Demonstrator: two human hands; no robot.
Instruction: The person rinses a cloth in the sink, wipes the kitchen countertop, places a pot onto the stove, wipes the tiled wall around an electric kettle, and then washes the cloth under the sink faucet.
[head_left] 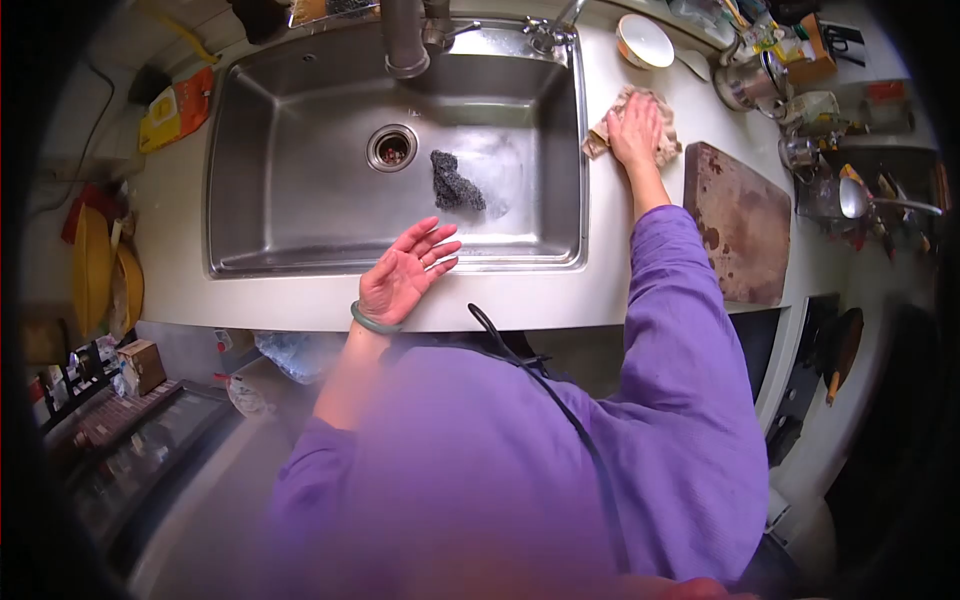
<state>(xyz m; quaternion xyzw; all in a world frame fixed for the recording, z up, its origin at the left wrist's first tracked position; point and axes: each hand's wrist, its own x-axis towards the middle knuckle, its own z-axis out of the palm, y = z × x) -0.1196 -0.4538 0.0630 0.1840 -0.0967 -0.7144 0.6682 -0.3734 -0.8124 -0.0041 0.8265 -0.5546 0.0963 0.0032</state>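
Observation:
My right hand (637,132) lies over a crumpled beige cloth (671,143) on the white counter, right of the sink. Its fingers press on the cloth and bunch it, and the cloth's edges stick out around them. My left hand (403,278) hovers near the front rim of the steel sink (290,150), palm turned up and fingers apart, with nothing in it. A green bangle (375,319) circles that wrist. Inside the basin, a dark grey mesh scrubber (456,184) rests on the bottom beside the drain (392,148), which has small bits in it.
A stained cutting board (740,222) lies right of the cloth. Behind the cloth stands a white bowl (646,42), near a metal pot (752,82). The faucet (405,45) reaches over the sink. A yellow and red packet (175,112) sits at the left.

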